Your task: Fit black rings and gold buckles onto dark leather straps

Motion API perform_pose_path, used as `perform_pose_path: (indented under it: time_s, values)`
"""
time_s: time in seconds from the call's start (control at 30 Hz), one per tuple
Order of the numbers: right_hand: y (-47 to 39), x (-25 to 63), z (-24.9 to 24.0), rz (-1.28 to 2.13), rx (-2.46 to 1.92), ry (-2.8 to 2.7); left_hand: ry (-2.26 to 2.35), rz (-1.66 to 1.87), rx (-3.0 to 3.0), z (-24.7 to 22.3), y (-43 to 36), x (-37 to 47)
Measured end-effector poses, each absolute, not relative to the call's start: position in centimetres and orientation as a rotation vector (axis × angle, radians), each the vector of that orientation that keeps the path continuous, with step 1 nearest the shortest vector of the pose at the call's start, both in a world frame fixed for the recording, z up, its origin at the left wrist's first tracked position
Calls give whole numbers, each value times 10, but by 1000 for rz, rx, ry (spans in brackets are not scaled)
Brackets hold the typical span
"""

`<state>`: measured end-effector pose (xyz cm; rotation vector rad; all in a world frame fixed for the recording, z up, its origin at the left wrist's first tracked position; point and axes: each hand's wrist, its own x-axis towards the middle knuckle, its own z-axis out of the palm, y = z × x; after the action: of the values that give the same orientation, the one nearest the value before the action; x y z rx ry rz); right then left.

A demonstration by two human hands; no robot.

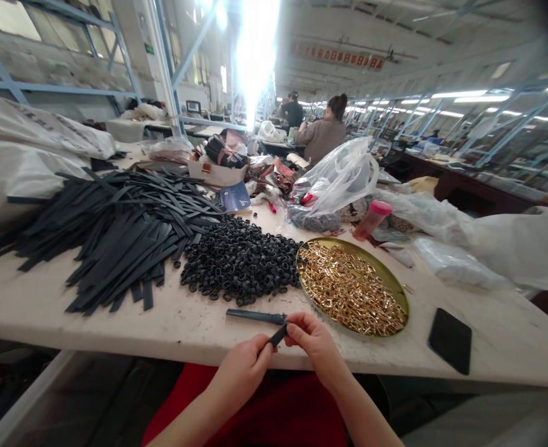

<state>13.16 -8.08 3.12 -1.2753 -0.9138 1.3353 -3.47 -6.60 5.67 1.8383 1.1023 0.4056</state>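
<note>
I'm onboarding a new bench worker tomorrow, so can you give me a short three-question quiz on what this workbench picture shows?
1. True or false: both hands, the left hand and the right hand, are on one dark strap at the near table edge.
2. What fills the round gold tray?
A. black loops
B. gold metal pieces
C. plastic bags
3. Fill in: the heap of black loops lies between the pile of dark strips and the ____.

Key
1. True
2. B, gold metal pieces
3. gold tray
</note>
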Motion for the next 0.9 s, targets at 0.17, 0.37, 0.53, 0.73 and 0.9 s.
perform_pose_path:
  time_s: [0.17,0.37,0.53,0.73,0.9]
  values:
    - [-86,139,33,1382,-1264,-1015,1059,174,2000,66,-56,-44]
    - [-86,129,28,1496,-1307,-956,1023,120,2041,61,-52,-38]
    - [-83,126,21,1391,-1306,-1034,1046,324,1772,48,-46,-26]
    - [-47,191,41,547,-1948,-1589,1057,503,1532,36,-27,-18]
    - [-15,231,38,369,-2175,-1723,1050,568,1288,24,-33,-17]
